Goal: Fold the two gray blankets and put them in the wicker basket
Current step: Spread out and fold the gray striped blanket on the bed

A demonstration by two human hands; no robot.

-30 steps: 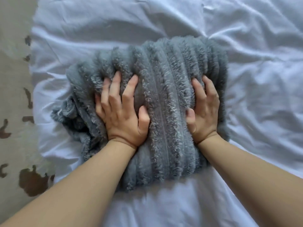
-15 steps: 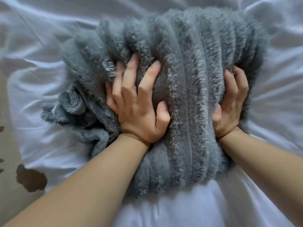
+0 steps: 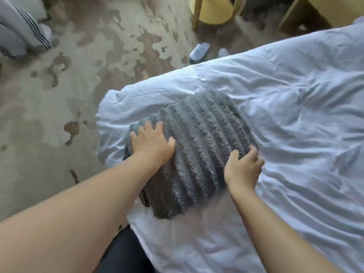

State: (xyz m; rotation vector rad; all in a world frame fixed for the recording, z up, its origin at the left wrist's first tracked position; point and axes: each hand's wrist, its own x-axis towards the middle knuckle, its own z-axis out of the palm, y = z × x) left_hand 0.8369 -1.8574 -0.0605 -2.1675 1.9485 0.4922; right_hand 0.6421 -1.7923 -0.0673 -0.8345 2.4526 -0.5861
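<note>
At the far left, a striped cloth [image 3: 21,26] is cut off by the frame edge, and what it belongs to cannot be made out. The patterned carpet [image 3: 59,85] is seen beside it. The folded gray blanket [image 3: 204,150] is laid on the white bed sheet [image 3: 295,95], near the corner of the bed. The left hand [image 3: 151,142] is spread wide and flat, pressed on the blanket's left part. The right hand [image 3: 243,170] is set against the blanket's right edge with fingers curved, but it is blurred, so whether the edge is gripped or only touched cannot be told. The blanket is judged to be soft, thick and light, with a ribbed fleecy pile that should not slip; being limp, it is likely to sag or unfold if lifted by one edge. It would best be taken from both sides with the hands slid underneath, so that the folds are kept together. The layers at its left side are hidden under the left forearm. Neither the second blanket nor the wicker basket is in view. Slippers [image 3: 199,51] and a yellow stool [image 3: 214,10] are partly seen beyond the bed.
</note>
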